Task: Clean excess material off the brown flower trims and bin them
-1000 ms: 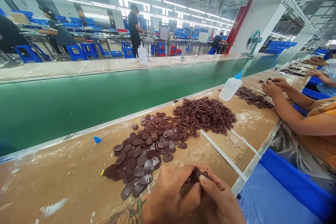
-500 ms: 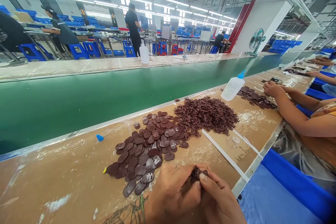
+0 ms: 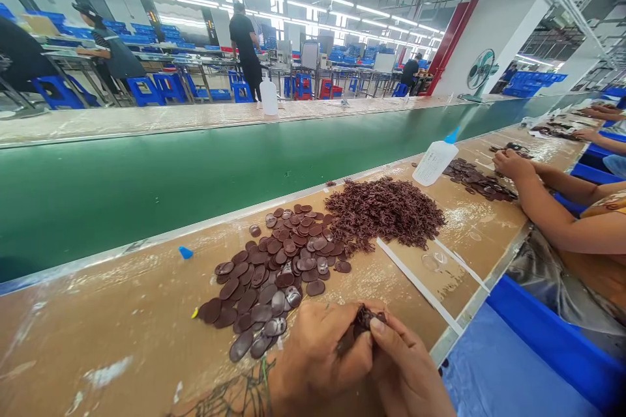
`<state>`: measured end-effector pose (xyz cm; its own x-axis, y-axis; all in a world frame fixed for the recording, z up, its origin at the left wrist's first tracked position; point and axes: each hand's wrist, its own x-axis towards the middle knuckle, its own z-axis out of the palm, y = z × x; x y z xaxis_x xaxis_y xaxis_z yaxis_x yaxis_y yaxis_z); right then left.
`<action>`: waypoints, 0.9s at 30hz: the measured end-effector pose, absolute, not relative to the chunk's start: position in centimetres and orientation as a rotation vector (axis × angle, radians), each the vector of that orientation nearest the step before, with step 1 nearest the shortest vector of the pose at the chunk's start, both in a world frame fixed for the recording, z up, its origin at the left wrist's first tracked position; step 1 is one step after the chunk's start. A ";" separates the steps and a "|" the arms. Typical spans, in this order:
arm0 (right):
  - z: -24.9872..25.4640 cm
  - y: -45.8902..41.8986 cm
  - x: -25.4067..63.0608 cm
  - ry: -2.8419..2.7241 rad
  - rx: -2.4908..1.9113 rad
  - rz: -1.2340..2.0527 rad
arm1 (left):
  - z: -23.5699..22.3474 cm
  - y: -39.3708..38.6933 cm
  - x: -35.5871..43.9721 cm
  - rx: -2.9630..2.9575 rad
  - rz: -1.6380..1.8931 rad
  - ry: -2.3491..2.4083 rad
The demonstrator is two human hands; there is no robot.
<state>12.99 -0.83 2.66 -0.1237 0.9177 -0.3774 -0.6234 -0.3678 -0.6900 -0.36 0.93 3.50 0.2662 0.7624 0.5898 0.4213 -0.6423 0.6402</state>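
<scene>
Belt (image 3: 171, 189), green, behind a tan surface (image 3: 122, 339). On the surface, a heap of curly brown strands (image 3: 386, 212), against a spread of flat brown ovals (image 3: 274, 267) to its left. Nearer, left hand (image 3: 317, 352) and right hand (image 3: 405, 365) together, fingertips closed around a dark brown piece (image 3: 364, 318). Near the heap's far right side, a tilted, blue-tipped white bottle (image 3: 435, 163). Left of the ovals, a small blue cap (image 3: 185, 252).
</scene>
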 end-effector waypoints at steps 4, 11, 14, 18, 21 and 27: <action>2.4 -0.8 13.1 -0.444 -0.942 1.743 | 3.2 1.0 -0.5 2.190 1.324 1.095; 2.1 -0.6 13.1 -0.454 -0.978 1.722 | 2.7 0.8 -0.5 2.175 1.290 1.216; 1.9 -0.4 13.0 -0.447 -0.985 1.721 | 2.5 0.7 -0.5 2.176 1.256 1.275; 1.6 -0.3 13.0 -0.443 -0.939 1.717 | 2.3 0.7 -0.6 2.172 1.233 1.349; 1.3 -0.3 13.1 -0.422 -0.975 1.705 | 2.2 0.8 -0.7 2.138 1.251 1.324; 0.8 -0.4 13.2 -0.400 -1.029 1.689 | 2.9 0.9 -0.4 2.060 1.289 1.321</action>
<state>13.24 -0.35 0.85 -0.0597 0.8994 -0.4329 -0.6099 -0.3762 -0.6975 -0.36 0.90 2.91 0.1404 0.8577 0.4946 0.5160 -0.4898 0.7028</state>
